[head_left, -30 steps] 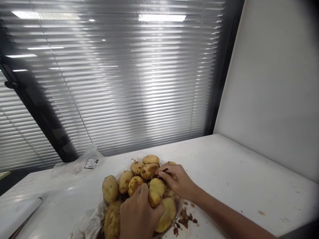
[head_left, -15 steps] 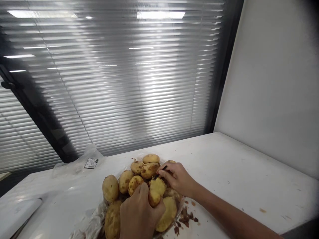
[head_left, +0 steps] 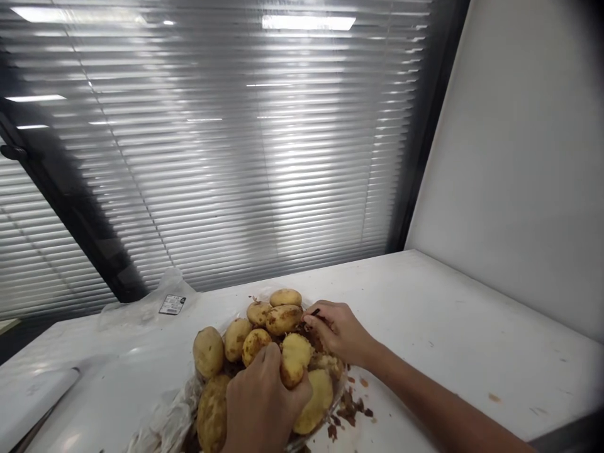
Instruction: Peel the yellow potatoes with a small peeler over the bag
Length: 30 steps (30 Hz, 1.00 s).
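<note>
My left hand point(head_left: 264, 399) is closed around a partly peeled potato point(head_left: 296, 355), its bare yellow flesh facing up and brownish skin left on its lower end. Just right of and beyond that potato, my right hand point(head_left: 338, 330) pinches a thin dark tool point(head_left: 315, 313); most of it is hidden by the fingers, so I cannot tell its kind. The tool is apart from the potato's top. Around my hands several potatoes lie heaped on clear plastic, among them a patchily skinned one point(head_left: 284, 319) and a large peeled one point(head_left: 315, 402).
Brown peel scraps point(head_left: 348, 409) lie on the white table point(head_left: 443, 314) right of the heap. Crumpled plastic point(head_left: 165, 418) spreads to its left. A labelled clear bag point(head_left: 172, 304) lies near the blinds point(head_left: 226, 189). A flat white object point(head_left: 35, 399) sits at the left.
My right hand has shifted slightly right, moving the dark tool off the top of the held potato. My left hand keeps its hold, with the potato's cut face tilted a little differently.
</note>
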{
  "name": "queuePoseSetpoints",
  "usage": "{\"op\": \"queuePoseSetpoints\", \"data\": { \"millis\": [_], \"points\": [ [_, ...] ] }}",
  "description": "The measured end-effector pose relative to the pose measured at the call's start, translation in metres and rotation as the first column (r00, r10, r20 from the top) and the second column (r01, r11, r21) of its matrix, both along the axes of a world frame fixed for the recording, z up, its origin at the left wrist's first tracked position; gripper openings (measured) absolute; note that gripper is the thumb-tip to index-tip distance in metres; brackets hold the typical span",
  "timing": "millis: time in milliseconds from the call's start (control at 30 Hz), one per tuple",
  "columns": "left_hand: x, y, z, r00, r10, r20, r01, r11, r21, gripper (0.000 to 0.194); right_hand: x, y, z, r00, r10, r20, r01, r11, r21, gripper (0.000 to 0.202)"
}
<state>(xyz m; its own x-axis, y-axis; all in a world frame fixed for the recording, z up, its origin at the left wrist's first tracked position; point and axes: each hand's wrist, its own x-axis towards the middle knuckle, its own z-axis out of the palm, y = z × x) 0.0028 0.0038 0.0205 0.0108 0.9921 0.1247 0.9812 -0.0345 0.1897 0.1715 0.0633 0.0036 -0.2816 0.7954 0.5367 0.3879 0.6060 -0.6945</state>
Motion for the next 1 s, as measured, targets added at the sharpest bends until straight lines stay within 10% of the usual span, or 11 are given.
{"op": "queuePoseSetpoints", "data": {
  "millis": [1000],
  "points": [
    [-0.002, 0.002, -0.004, 1.0, -0.016, 0.018, 0.017, 1.0, -0.007, 0.012, 0.011, 0.007, -0.005, 0.989, 0.141, -0.046, -0.148, 0.962, -0.23, 0.027]
  ]
}}
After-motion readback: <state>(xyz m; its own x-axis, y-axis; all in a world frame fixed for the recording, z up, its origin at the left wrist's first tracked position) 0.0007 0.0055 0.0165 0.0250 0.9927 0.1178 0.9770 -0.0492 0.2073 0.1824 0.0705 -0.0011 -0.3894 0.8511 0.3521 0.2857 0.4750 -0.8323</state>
